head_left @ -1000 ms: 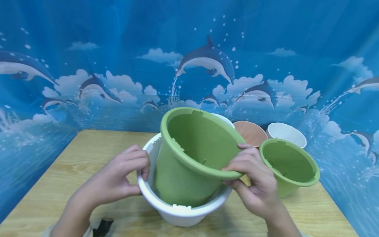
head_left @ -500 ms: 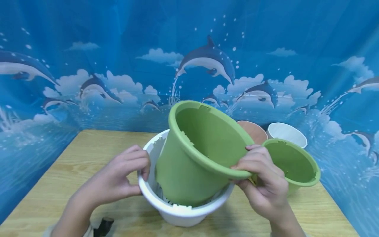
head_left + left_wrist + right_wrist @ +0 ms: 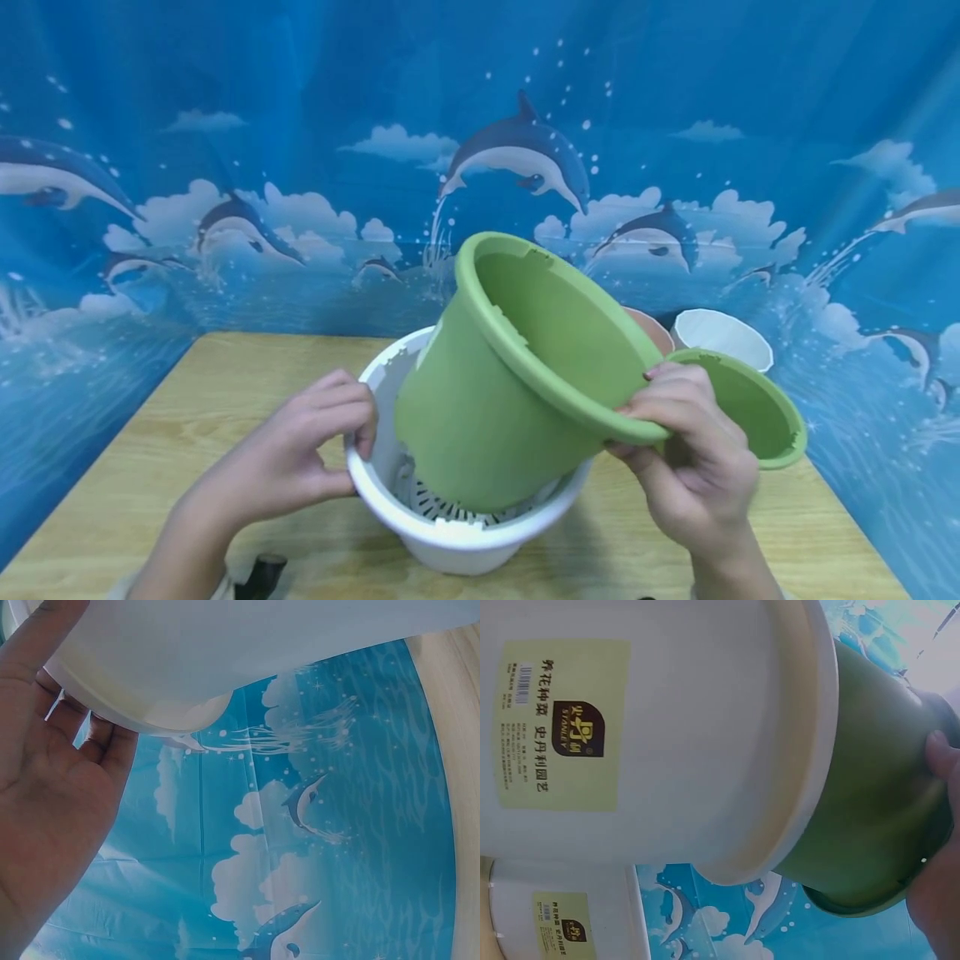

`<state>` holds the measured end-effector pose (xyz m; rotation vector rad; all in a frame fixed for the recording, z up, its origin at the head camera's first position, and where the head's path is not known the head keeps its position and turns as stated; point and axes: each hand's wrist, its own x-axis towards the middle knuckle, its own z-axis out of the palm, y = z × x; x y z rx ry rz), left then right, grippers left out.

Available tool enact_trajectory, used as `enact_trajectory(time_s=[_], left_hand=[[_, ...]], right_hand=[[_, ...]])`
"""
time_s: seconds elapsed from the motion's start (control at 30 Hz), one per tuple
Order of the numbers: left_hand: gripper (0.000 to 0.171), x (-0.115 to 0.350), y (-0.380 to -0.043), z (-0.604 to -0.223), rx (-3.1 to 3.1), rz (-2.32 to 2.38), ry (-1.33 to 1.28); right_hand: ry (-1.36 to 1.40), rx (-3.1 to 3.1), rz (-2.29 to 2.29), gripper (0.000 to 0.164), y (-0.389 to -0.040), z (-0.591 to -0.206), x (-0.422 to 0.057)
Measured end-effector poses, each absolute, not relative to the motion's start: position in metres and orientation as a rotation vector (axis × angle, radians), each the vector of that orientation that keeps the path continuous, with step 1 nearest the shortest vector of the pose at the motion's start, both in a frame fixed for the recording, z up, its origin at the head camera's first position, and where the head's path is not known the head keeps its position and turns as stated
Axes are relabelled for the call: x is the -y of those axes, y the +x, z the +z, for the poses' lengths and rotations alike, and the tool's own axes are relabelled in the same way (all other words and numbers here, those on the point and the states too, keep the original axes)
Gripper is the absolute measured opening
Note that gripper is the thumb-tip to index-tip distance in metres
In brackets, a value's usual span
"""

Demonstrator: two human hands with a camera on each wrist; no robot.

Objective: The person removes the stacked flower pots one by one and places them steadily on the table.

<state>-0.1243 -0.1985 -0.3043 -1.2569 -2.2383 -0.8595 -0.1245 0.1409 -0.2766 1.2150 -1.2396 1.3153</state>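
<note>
A large green plant pot point(image 3: 480, 425) leans to the right, its lower end inside the rim of a white plant pot point(image 3: 461, 558) with a slotted bottom. My right hand point(image 3: 693, 446) pinches the green pot's rim at the right, thumb below and fingers over the edge. At the white pot's left rim, my left hand point(image 3: 318, 437) grips with fingers curled over it. The left wrist view has that hand point(image 3: 67, 757) on the white pot's wall point(image 3: 225, 652). In the right wrist view, a pale label point(image 3: 562, 724) is on the white pot, and the green pot point(image 3: 877, 772) emerges from it.
Behind my right hand stands a second green pot point(image 3: 757, 408). Farther back are a terracotta-coloured pot point(image 3: 651, 327) and a white faceted pot point(image 3: 723, 340). Another labelled white pot point(image 3: 607, 915) shows in the right wrist view. A dolphin-print curtain point(image 3: 300, 125) surrounds the wooden table point(image 3: 165, 433).
My right hand has moved right and pulled the green pot up and rightward, tilting it more. More of the white pot's slotted bottom shows. My left hand has stayed on the white rim.
</note>
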Motion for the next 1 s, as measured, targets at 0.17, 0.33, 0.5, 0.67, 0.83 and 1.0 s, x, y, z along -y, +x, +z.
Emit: enact_trajectory(time_s=[0.17,0.33,0.5,0.67,0.83,1.0], left_hand=[[0.042,0.199,-0.124,-0.305,2.242,-0.866,-1.248],[0.042,0.200,-0.123,-0.305,2.255,-0.868,-1.237],[0.042,0.199,-0.122,-0.304,2.282,-0.855,-1.231],[0.042,0.199,-0.121,-0.304,2.308,-0.859,-1.220],[0.042,0.200,-0.120,-0.303,2.354,-0.859,-1.197],[0.041,0.200,-0.120,-0.303,2.345,-0.866,-1.206]], right_hand=[[1.170,1.182,1.360,0.023,-0.123,-0.274,-0.141],[1.091,1.138,1.399,0.025,-0.122,-0.273,-0.141],[1.012,1.037,1.446,0.031,-0.123,-0.273,-0.142],[0.939,0.958,1.498,0.033,-0.124,-0.270,-0.141],[0.854,0.929,1.515,0.035,-0.122,-0.267,-0.140],[0.758,0.865,1.578,0.036,-0.119,-0.265,-0.142]])
